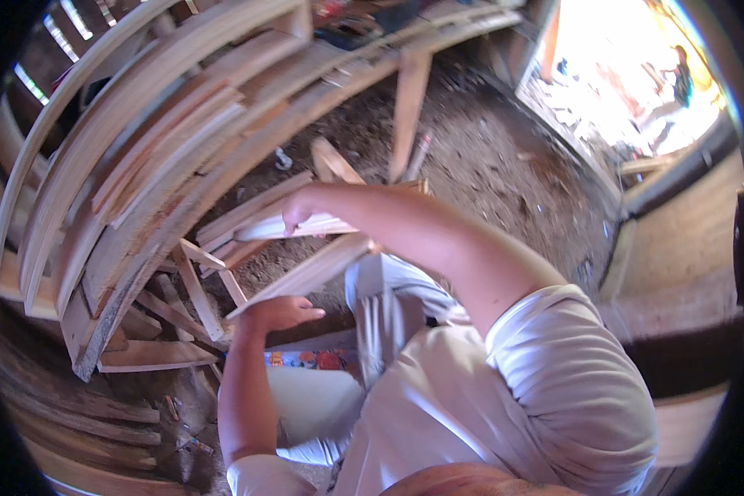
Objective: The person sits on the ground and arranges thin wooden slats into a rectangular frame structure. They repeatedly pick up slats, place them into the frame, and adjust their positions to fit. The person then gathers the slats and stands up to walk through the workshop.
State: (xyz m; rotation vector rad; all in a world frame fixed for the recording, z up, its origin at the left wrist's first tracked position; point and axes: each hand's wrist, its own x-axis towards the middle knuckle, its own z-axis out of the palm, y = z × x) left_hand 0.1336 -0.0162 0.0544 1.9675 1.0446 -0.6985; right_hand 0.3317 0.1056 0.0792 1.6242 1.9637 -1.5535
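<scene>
In front of me stands a wooden frame with a pale board (314, 273) along its near side. My left hand (279, 314) is closed over the left end of this board, with the thumb sticking out to the right. Farther off, my right hand (302, 208) reaches across with curled fingers pointing down at a light strip (260, 226) on the frame's far side. What those fingers hold, if anything, is hidden. Crossed thin slats (197, 285) join the frame at its left. My knees are close to its near side.
A long workbench (248, 136) stacked with planks (169, 153) runs along the left and back. One bench leg (409, 112) stands on the dirt floor (504, 165). A bright doorway (628, 74) opens at the far right. Loose boards (153, 355) lie below the bench.
</scene>
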